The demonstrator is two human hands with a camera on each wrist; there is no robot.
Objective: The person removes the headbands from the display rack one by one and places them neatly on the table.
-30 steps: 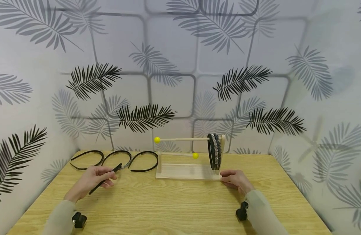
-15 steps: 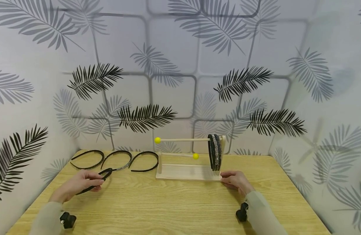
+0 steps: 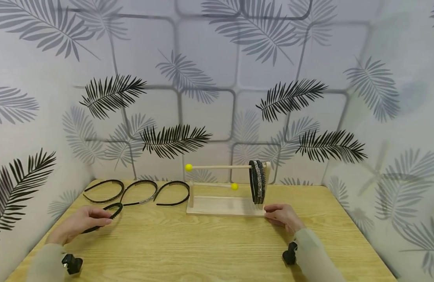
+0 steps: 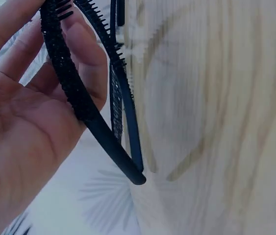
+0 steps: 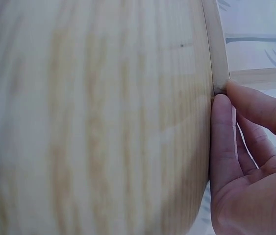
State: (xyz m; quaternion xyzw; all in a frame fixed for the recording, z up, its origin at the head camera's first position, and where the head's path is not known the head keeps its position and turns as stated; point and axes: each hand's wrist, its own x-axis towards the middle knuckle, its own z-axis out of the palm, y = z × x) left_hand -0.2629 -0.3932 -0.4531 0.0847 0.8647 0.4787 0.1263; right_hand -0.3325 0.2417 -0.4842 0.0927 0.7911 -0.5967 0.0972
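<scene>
My left hand (image 3: 80,221) grips a black headband (image 3: 115,210) over the table's left side. In the left wrist view, the headband (image 4: 68,73) shows a glittery outer band and comb teeth inside. My right hand (image 3: 284,217) is at the right front corner of a wooden headband stand (image 3: 220,208). Its thumb and index finger pinch that base corner (image 5: 216,54) in the right wrist view. Several headbands (image 3: 258,182), black and silvery, hang at the right end of the stand's upper rod.
Three more headbands lie in a row left of the stand: a plain black one (image 3: 102,202), one with a silvery section (image 3: 147,199), and another black one (image 3: 171,204). Yellow balls (image 3: 189,167) cap the stand's rods. A patterned wall (image 3: 209,117) rises behind the table (image 3: 202,246).
My left hand has moved left and towards me with the headband, which has turned to show more of its curve. My right hand stays at the stand's corner.
</scene>
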